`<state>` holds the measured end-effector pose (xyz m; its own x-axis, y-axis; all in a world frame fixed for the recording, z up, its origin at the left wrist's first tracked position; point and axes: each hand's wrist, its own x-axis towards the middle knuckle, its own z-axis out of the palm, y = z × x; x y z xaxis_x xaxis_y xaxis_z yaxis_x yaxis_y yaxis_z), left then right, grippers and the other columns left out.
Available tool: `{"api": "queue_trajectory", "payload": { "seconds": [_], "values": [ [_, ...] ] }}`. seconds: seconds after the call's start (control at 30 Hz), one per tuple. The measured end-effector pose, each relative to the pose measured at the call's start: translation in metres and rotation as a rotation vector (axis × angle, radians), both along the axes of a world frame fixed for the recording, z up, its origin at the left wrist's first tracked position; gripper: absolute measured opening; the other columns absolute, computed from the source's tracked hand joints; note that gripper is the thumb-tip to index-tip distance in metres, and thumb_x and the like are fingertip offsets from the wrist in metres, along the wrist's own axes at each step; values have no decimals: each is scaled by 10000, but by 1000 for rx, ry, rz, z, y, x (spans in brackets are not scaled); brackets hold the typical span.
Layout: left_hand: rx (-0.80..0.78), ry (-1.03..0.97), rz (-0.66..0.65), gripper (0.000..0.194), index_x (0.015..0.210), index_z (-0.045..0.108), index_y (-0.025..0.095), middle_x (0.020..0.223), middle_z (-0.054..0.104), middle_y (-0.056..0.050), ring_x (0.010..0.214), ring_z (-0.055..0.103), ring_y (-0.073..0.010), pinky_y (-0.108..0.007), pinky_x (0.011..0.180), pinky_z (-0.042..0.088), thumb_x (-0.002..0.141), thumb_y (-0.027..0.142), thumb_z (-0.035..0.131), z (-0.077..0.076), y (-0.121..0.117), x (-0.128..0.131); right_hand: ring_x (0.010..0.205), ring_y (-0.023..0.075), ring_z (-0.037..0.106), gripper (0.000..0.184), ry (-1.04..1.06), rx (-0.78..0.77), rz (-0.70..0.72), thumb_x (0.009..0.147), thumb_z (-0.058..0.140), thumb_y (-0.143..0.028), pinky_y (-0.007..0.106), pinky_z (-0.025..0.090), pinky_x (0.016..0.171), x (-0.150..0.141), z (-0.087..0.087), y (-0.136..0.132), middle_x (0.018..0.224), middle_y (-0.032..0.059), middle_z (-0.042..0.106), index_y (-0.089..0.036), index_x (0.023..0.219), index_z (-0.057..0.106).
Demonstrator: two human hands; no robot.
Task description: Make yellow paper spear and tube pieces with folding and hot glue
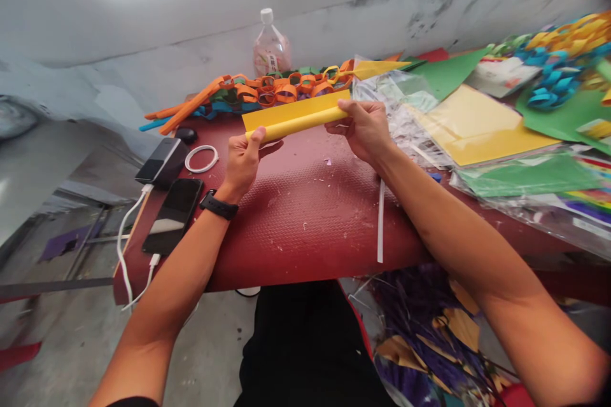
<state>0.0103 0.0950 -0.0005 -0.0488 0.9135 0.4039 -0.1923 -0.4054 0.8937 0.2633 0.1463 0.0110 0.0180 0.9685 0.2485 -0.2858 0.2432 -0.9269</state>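
Note:
Between my two hands, raised over the red table, is a sheet of yellow paper [298, 116] whose near edge is rolled or folded over. My left hand [243, 162] pinches its left end, thumb on top and fingers beneath. At the other end, my right hand [363, 126] grips the paper the same way near its upper right corner. Just behind the sheet lies a paper chain of orange loops [286, 90], with blue and green pieces among them. A thin white strip [380, 222] rests on the table below my right wrist.
A plastic bottle [271, 48] stands by the wall. On the left are a phone [174, 216] with a charging cable, a coiled white cable [201, 159] and a dark device [165, 162]. Coloured sheets [482, 130] and plastic wrapping cover the right side. Purple scraps [420, 318] lie below the table.

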Motion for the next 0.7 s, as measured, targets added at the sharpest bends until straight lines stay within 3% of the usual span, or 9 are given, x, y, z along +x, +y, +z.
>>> {"api": "queue_trajectory", "payload": {
  "seconds": [0.27,0.53,0.7],
  "values": [
    [94,171,19,598,871,836,140,1015,882,-145,1030,894,-312,-370,820,781,917,736,857,6,-11,4,676,161,734,647,0,-123,37,670,993,-764,311,695,653,2,3,-1,803,24,749,-245,889,673],
    [209,289,11,486,1100,871,157,1200,877,-127,1041,874,-217,-366,942,768,1027,632,799,-1,-13,6,617,109,664,332,71,-161,-21,767,935,-389,281,668,655,1,2,1,774,-5,710,-240,799,640],
    [311,350,51,398,1142,876,180,1172,875,-108,1026,853,-189,-336,940,748,1069,558,774,-7,-9,4,669,132,693,378,101,-212,-19,736,957,-417,295,676,653,2,0,2,815,-5,729,-245,843,637]
  ]
}}
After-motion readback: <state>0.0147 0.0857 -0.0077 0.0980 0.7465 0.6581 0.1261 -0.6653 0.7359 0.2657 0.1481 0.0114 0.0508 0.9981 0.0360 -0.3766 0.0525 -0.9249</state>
